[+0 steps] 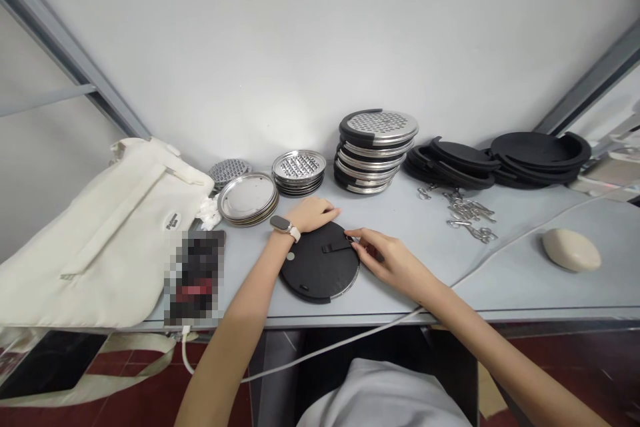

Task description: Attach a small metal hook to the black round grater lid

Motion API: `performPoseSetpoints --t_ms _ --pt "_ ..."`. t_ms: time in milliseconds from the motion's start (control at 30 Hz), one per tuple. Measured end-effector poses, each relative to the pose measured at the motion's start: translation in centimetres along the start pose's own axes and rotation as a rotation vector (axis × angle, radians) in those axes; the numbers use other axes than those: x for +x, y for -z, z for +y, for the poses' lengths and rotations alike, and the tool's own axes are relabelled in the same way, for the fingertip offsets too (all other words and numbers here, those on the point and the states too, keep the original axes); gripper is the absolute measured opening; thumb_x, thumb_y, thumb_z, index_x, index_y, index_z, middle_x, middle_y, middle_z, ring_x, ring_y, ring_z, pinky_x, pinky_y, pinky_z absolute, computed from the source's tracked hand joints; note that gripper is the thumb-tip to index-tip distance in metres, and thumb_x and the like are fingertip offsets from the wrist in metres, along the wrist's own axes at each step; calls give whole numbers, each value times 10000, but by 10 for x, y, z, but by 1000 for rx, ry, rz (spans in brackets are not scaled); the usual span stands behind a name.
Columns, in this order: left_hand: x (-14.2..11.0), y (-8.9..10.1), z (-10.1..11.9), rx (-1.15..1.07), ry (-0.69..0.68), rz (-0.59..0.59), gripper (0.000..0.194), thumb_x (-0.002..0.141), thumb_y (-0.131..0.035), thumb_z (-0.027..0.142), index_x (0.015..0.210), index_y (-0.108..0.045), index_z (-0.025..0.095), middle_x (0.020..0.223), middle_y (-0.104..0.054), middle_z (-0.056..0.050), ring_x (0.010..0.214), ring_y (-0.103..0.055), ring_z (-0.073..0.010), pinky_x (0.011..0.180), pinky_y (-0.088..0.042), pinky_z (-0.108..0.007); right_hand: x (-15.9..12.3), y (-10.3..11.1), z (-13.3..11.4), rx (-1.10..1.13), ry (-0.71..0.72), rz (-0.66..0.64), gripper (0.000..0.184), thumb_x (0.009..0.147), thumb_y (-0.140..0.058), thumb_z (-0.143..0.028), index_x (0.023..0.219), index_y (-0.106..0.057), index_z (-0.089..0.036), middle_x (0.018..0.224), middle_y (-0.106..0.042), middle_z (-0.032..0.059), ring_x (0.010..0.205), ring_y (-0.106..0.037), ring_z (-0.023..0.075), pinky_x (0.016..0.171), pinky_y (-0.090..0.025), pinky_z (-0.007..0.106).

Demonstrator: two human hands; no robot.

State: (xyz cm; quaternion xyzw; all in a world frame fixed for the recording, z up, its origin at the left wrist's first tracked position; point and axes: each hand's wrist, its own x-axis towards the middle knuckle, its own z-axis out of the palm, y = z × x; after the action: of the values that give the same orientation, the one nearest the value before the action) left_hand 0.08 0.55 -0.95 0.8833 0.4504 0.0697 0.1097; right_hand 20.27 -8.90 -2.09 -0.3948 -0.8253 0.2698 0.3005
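Black round disc [317, 273], flat on grey table [515, 290] — right hand [387, 255] pinches its short strap [336, 247] at the outer end; left hand [311, 215] at far rim — grip cannot be told.

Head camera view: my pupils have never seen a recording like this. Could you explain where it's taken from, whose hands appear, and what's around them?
There is no robot: a head-worn camera looks forward and down at the wearer's bare hands. The left hand lies at the far edge of a round black disc; the right hand pinches a small piece at its right edge, too small to identify. Behind stand stacked metal discs; to the right lie black round trays and small metal parts.
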Motion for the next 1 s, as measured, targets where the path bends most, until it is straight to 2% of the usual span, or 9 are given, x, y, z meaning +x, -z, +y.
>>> performPoseSetpoints --t_ms 200,533,767,1000 --pt "-1 1 1 -2 -1 -7 514 905 -286 470 647 -610 167 679 -634 -54 631 -539 -161 618 -335 -269 1 2 -3 -19 20 -1 299 916 -389 -234 1173 -540 -239 1005 -662 73 807 -638 186 666 -488 277" --pt "0 0 0 -14 -16 4 513 904 -282 466 619 -587 168 632 -605 -44 583 -497 -151 588 -303 -275 0 1 -2 -24 8 -30 281 925 -384 -228 1171 -520 -221 992 -661 70 786 -637 169 651 -469 253" --pt "-1 1 1 -5 -3 6 506 904 -293 463 628 -597 167 657 -621 -45 602 -512 -150 601 -313 -268 0 2 -2 -18 -2 -42 269 922 -385 -226 1156 -517 -203 931 -664 64 696 -622 146 619 -454 236" --pt "-1 2 2 -17 2 -2 503 903 -302 467 626 -592 164 644 -612 -39 587 -496 -142 603 -311 -265 0 1 -1 -22 -14 -39 254 922 -385 -238 1133 -520 -193 966 -656 77 707 -617 145 617 -452 235"
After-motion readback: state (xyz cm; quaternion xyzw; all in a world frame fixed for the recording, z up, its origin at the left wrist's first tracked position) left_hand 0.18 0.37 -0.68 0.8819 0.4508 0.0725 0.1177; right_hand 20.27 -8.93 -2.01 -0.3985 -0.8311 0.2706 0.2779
